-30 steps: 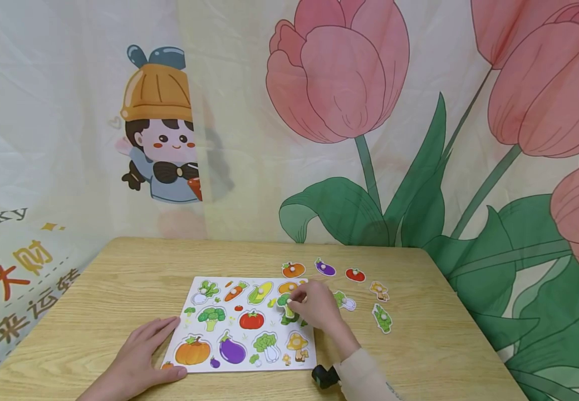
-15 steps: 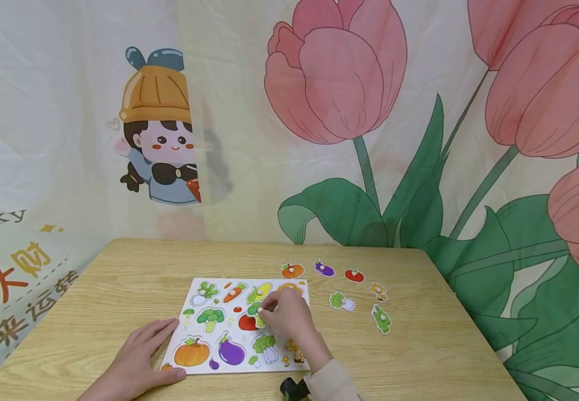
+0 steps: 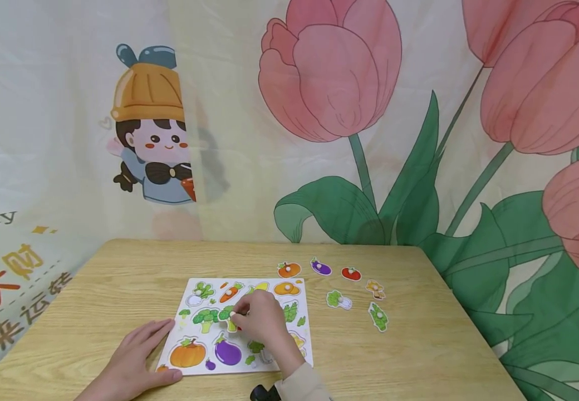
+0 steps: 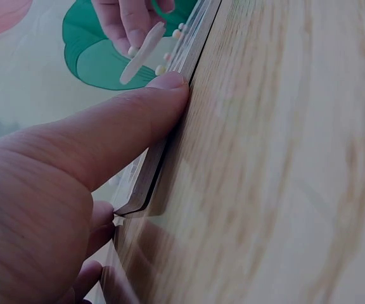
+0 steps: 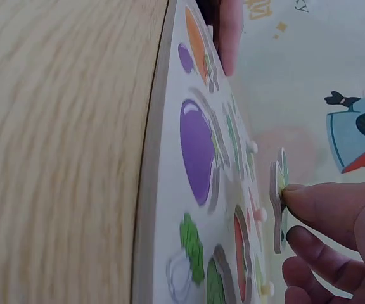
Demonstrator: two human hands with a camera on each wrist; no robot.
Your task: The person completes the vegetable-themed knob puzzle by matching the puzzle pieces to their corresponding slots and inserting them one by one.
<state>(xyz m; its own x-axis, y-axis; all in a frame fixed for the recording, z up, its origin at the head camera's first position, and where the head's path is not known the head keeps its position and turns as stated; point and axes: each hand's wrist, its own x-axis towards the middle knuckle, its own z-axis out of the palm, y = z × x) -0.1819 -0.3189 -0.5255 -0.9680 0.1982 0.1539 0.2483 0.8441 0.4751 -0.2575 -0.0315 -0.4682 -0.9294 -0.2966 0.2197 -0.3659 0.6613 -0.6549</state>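
Note:
A white puzzle board (image 3: 209, 341) with vegetable pictures lies on the wooden table. My right hand (image 3: 261, 317) pinches the knob of a broccoli puzzle piece (image 3: 226, 313) between thumb and fingers. In the head view this piece overlaps the right side of the printed broccoli (image 3: 204, 318). The right wrist view shows the piece (image 5: 276, 209) standing on edge, apart from the board face. My left hand (image 3: 134, 359) rests at the board's near left corner, fingers along the left side. Its thumb (image 4: 125, 120) lies straight on the near edge in the left wrist view.
Loose knobbed pieces lie right of and behind the board: pumpkin (image 3: 289, 270), eggplant (image 3: 321, 267), tomato (image 3: 351, 273), mushroom (image 3: 375, 289), bok choy (image 3: 339, 299) and a green vegetable (image 3: 378, 317). Several knobbed pieces sit along the board's far row. A patterned curtain (image 3: 239, 139) hangs behind the table.
My right hand has carried the broccoli piece leftward across the board, from its right side past the tomato picture to beside the printed broccoli. My left hand stays at the corner.

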